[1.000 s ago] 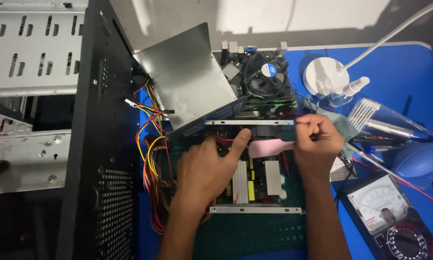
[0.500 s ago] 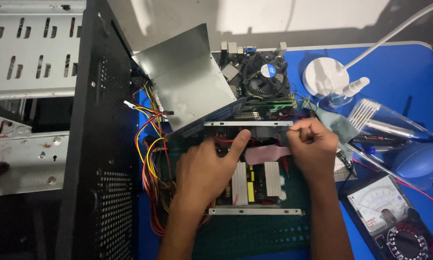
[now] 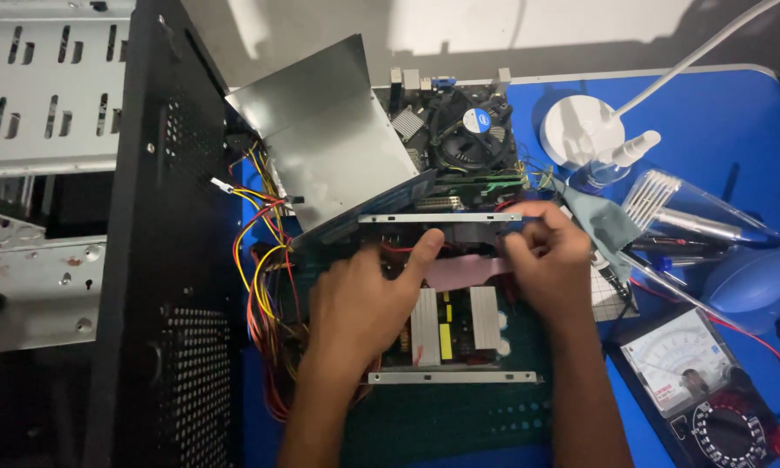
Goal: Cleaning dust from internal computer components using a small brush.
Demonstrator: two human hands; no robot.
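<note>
Head view, left to right: a black computer case [image 3: 160, 260] stands beside a bundle of coloured wires [image 3: 264, 269]. The left hand [image 3: 359, 312] lies flat on the opened power supply [image 3: 450, 295], fingers spread, thumb pressing a pink insulating sheet [image 3: 463, 270]. The right hand [image 3: 550, 264] pinches that sheet's right edge. It looks thin, floppy and easily torn, best held by its edges. A multimeter [image 3: 702, 381] sits on the blue table [image 3: 737, 130].
</note>
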